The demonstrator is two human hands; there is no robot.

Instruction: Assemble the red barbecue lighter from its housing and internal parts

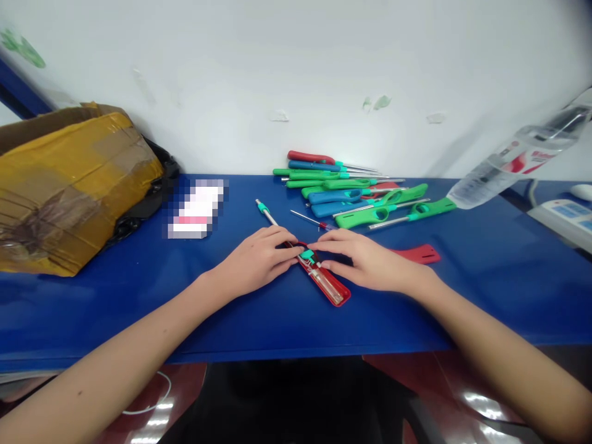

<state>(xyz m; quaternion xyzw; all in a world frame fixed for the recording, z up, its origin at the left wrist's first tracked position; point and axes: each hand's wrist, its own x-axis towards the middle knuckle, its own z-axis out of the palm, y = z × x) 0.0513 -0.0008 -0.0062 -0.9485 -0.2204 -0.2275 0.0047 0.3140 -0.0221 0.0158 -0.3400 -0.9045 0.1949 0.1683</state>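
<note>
A red gas lighter (pixel 328 285) lies opened on the blue table, its clear fuel tank, thin wires and green trigger (pixel 307 254) exposed. Its metal tube points up and left, with a loose-looking green collar (pixel 263 208) near the tip. My left hand (pixel 259 259) grips the lighter where the tube meets the casing. On the other side, my right hand (pixel 365 259) has its thumb and fingertips closed on the inner parts beside the trigger. A screwdriver (pixel 308 217) lies just beyond, its handle partly hidden by the right hand. The separate red casing half (pixel 423 254) rests behind the right wrist.
Several green, blue and red gas lighters (pixel 361 196) are piled near the wall. A water bottle (pixel 509 163) stands at right, near a white device (pixel 567 216). On the left are a taped cardboard box (pixel 78 191) and a blurred white item (pixel 198 206).
</note>
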